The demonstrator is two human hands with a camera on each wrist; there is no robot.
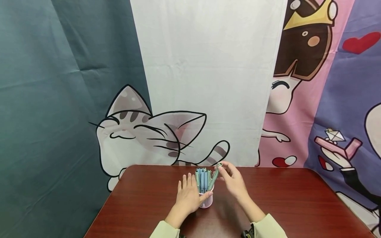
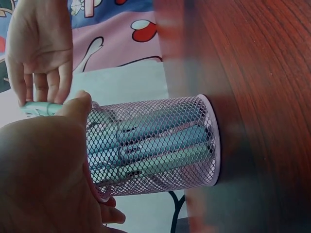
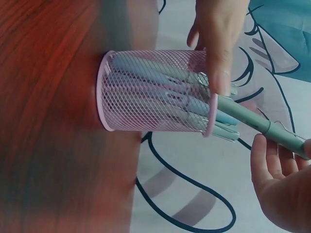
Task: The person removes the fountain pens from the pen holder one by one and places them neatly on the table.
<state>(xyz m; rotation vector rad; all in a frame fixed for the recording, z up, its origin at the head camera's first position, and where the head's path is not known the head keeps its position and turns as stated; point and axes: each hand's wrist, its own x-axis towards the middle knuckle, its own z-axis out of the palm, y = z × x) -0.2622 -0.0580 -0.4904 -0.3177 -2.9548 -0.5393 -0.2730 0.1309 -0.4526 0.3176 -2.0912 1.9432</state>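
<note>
A pink mesh pen holder (image 1: 206,202) stands on the table with several blue and green pens (image 1: 203,180) in it. My left hand (image 1: 188,197) holds the holder at its rim, thumb (image 3: 221,80) across one side and fingers on the other, those fingers looking fairly straight in the head view. With its fingertips, my right hand (image 1: 235,182) pinches the upper end of a green pen (image 3: 252,121). That pen leans out over the rim, and its lower end is inside the holder. Through the mesh, the other pens (image 2: 160,145) show only partly.
The reddish-brown wooden table (image 1: 143,201) extends to both sides of the holder. Behind its far edge hangs a printed cloth (image 1: 208,66) with a cartoon cat (image 1: 134,145). A dark wristband (image 1: 248,232) sits at the right sleeve.
</note>
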